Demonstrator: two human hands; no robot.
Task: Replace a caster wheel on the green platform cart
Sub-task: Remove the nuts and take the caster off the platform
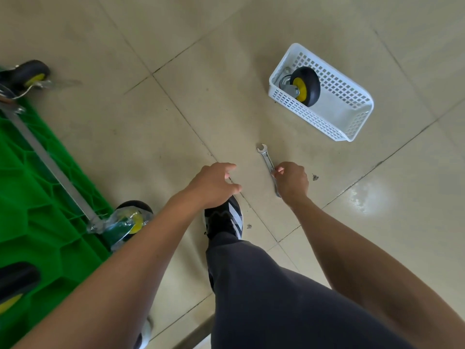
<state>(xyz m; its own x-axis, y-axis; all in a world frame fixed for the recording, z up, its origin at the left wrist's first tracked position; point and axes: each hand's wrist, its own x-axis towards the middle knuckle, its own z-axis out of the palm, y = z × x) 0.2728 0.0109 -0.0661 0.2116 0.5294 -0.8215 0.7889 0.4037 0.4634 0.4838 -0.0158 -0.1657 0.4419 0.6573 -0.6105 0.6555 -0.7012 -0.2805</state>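
The green platform cart (35, 197) lies upside down at the left, its ribbed underside and a metal bar showing. Black casters with yellow hubs stand on it: one at the top left (31, 73), one near my left forearm (133, 217), one at the lower left edge (17, 278). A spare caster wheel (305, 85) lies in a white plastic basket (352, 117) on the floor. My right hand (292, 181) grips a silver wrench (267, 159), whose open jaw points away from me. My left hand (214, 185) hovers with loosely curled fingers, holding nothing.
Beige floor tiles with dark grout lines spread all around. My dark trouser leg and a black shoe with white stripes (226, 217) are planted between my arms. A bright glare patch lies on the tile at the right.
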